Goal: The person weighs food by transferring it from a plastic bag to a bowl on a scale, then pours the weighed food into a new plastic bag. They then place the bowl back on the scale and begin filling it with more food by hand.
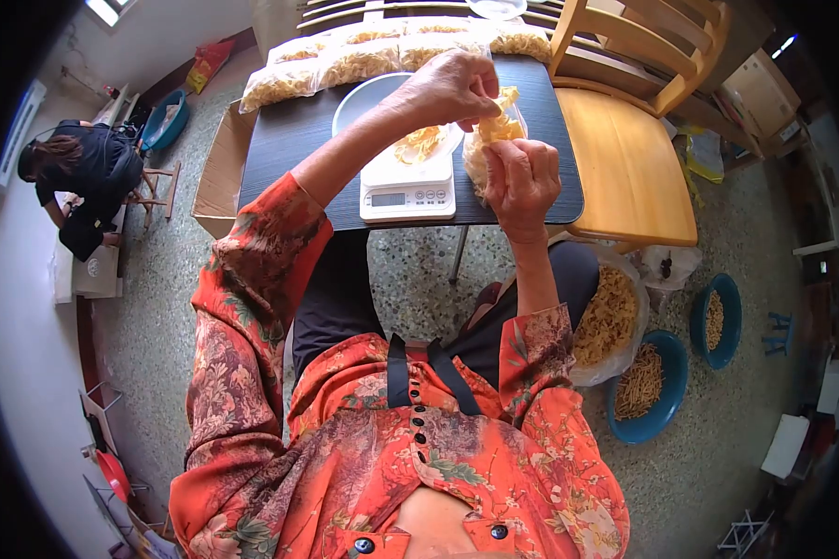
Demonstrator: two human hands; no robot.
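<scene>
Head view: closest in, the right hand [522,177] is closed around a clear bag [481,154], held above the dark table [289,140] just beside the white scale [408,191]. Just beyond, the left hand [447,88] pinches yellow strips [500,126] at the bag's mouth. Filled bags [354,61] line the far edge.

Both arms reach forward with elbows bent. The left hand [447,88] is stretched farther out, wrist bent, fingertips pinched together and pointing toward the right hand [522,182]. That hand sits nearer the body, curled into a closed grip, knuckles up.
</scene>
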